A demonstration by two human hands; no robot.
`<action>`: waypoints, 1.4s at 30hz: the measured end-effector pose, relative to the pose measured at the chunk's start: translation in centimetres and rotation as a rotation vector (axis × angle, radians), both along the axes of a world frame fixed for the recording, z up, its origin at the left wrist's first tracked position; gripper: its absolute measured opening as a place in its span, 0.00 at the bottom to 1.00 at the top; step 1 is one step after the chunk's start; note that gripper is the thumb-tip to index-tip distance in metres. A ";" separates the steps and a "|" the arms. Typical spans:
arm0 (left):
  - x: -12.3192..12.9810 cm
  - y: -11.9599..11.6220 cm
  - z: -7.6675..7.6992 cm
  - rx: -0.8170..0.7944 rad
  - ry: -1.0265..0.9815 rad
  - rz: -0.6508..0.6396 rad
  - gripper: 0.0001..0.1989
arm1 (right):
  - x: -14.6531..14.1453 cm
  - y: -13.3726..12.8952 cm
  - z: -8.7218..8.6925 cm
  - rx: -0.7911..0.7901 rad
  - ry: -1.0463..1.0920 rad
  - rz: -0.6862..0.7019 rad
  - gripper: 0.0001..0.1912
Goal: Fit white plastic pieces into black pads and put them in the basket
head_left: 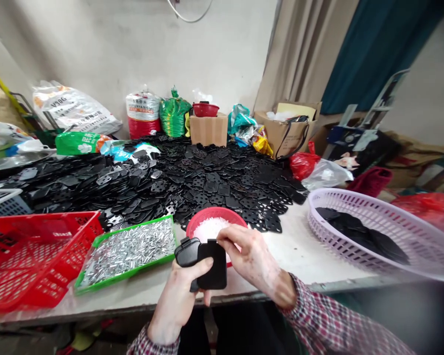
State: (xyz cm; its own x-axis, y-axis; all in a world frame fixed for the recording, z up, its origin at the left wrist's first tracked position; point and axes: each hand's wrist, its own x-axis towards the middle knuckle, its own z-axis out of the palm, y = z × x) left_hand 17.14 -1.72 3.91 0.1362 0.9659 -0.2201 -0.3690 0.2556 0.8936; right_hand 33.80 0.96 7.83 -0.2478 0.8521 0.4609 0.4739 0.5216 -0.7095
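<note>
My left hand (175,296) is closed around flat black plastic plates (213,273), with the thumb pressed on the front of one. Part of the stack leans out to the left, toward the fingers. At the top edge of the front plate, my right hand (249,251) has its thumb and fingertips pinched together; whatever they hold is too small or hidden to make out. Just behind both hands stands a round red basket (229,213) of small white pieces, partly covered by them. To the left, a green-rimmed tray (128,274) holds many short silvery metal pins.
A large heap of black plates (207,182) spreads over the back of the table. A red crate (72,261) stands at left, and a lilac oval basket (313,212) with black pieces at right. Bags and a cardboard box (208,131) line the wall.
</note>
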 end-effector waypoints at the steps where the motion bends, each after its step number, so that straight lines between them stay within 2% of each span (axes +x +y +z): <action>1: -0.1 0.0 0.0 -0.019 -0.009 -0.018 0.16 | 0.2 0.1 0.3 -0.102 0.056 0.038 0.07; 4: -0.4 -0.1 -0.3 -0.110 -0.097 -0.152 0.18 | 1.5 0.7 1.5 -0.525 0.216 0.313 0.03; 5: -0.5 -0.1 -0.4 -0.138 -0.135 -0.209 0.19 | 1.9 0.8 1.9 -0.644 0.252 0.427 0.08; 7: -0.7 -0.3 -0.6 -0.186 -0.214 -0.320 0.16 | 2.8 1.0 2.6 -0.791 0.288 0.593 0.17; 9: -0.6 -0.6 -0.9 -0.215 -0.297 -0.403 0.14 | 3.3 0.9 2.8 -0.833 0.298 0.643 0.19; 14: -0.1 -1.5 -2.2 -0.275 -0.401 -0.480 0.21 | 3.4 0.7 2.3 -0.833 0.321 0.661 0.17; 18: -0.3 -1.6 -2.2 -0.352 -0.347 -0.399 0.25 | 3.5 0.9 2.2 -0.881 0.324 0.711 0.21; 22: -0.4 -1.3 -1.2 -0.277 -0.358 -0.468 0.20 | 3.8 0.9 2.6 -0.840 0.289 0.700 0.25; 27: -0.1 -1.3 -0.8 -0.161 -0.371 -0.523 0.25 | 4.2 0.6 2.3 -0.863 0.341 0.684 0.19; 30: 0.0 -1.4 -0.8 -0.163 -0.337 -0.526 0.27 | 4.2 0.5 2.2 -0.871 0.338 0.678 0.16; 34: -0.1 -1.5 -0.5 -0.199 -0.286 -0.470 0.26 | 3.7 0.2 2.3 -0.759 0.260 0.637 0.16; 37: 0.2 -1.4 -0.3 -0.210 -0.205 -0.348 0.23 | 2.9 -0.4 1.9 -0.601 0.273 0.522 0.17; 40: 0.6 -1.4 -0.1 -0.126 -0.089 -0.204 0.19 | 2.3 -1.3 1.0 -0.509 0.275 0.417 0.16; 42: 0.9 -1.6 0.3 -0.071 -0.076 -0.176 0.19 | 2.8 -1.8 0.5 -0.467 0.272 0.309 0.15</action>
